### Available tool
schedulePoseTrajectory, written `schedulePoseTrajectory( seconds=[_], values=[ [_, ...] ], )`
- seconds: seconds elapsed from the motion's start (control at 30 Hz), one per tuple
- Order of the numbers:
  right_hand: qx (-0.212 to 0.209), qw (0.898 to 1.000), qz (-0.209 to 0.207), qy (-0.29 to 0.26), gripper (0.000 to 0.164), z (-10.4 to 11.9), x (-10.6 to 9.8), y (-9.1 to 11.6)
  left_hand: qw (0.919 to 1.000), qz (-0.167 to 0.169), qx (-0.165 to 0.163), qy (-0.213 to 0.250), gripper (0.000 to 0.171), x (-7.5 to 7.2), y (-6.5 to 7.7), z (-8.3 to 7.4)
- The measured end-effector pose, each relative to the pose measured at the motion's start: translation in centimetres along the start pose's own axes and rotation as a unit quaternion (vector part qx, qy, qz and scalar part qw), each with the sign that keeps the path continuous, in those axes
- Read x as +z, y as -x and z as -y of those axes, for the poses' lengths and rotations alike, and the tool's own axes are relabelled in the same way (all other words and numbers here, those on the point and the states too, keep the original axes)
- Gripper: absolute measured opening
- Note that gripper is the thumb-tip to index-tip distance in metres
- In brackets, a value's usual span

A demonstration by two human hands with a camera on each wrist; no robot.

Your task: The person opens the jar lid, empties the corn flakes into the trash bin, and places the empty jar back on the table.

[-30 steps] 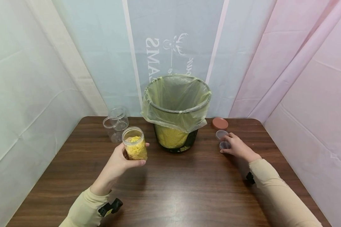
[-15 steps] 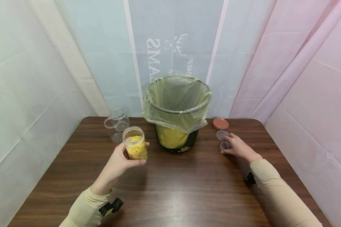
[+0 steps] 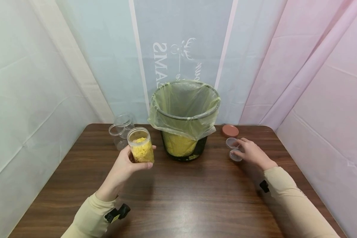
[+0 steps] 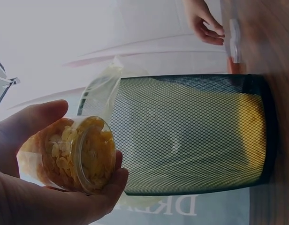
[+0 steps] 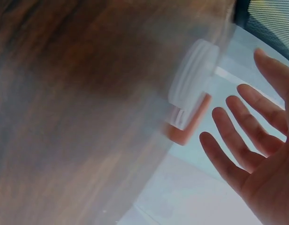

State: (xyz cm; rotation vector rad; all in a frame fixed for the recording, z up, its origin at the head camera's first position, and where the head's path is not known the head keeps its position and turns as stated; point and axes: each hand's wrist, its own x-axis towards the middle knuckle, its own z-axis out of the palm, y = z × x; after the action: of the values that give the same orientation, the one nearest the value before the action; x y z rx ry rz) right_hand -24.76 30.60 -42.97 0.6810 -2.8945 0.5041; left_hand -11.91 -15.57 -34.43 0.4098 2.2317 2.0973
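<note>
My left hand (image 3: pixel 123 167) grips a clear jar (image 3: pixel 143 153) partly filled with yellow flakes, held upright above the table with its open mouth up. In the left wrist view the thumb and fingers wrap the jar (image 4: pixel 69 157) from both sides. On the right, my right hand (image 3: pixel 253 153) hovers over two clear lids, a nearer lid (image 3: pixel 234 157) and a farther lid (image 3: pixel 231 142). Its fingers are spread and apart from the lids in the right wrist view, with nothing in the palm (image 5: pixel 271 187). A reddish-brown lid (image 3: pixel 230 131) lies just behind the clear ones.
A black mesh bin (image 3: pixel 182 143) with a pale yellow-green liner bag (image 3: pixel 184 127) stands at the back middle, yellow stuff in its bottom. Two clear jars stand back left, a nearer jar (image 3: pixel 117 132) overlapping a farther jar (image 3: pixel 125 119). Curtains (image 3: pixel 324 109) surround the wooden table (image 3: pixel 184 205).
My right hand has lifted and drawn back slightly, showing more of the nearer clear lid. My left hand has raised the jar a little.
</note>
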Motion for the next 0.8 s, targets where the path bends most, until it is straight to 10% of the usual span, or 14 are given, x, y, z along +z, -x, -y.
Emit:
schedulePoseTrajectory(
  seconds=[0.23, 0.8],
  values=[
    [-0.023, 0.999, -0.049, 0.001, 0.011, 1.2, -1.2, 0.0, 0.9999, -0.010, -0.006, 0.000, 0.062, 0.1, -0.7, -0.6],
    [-0.016, 0.973, -0.227, -0.042, 0.015, 7.5, -6.0, -1.5, 0.9983, -0.057, 0.013, 0.010, 0.057, 0.7, -3.1, -1.6]
  ],
)
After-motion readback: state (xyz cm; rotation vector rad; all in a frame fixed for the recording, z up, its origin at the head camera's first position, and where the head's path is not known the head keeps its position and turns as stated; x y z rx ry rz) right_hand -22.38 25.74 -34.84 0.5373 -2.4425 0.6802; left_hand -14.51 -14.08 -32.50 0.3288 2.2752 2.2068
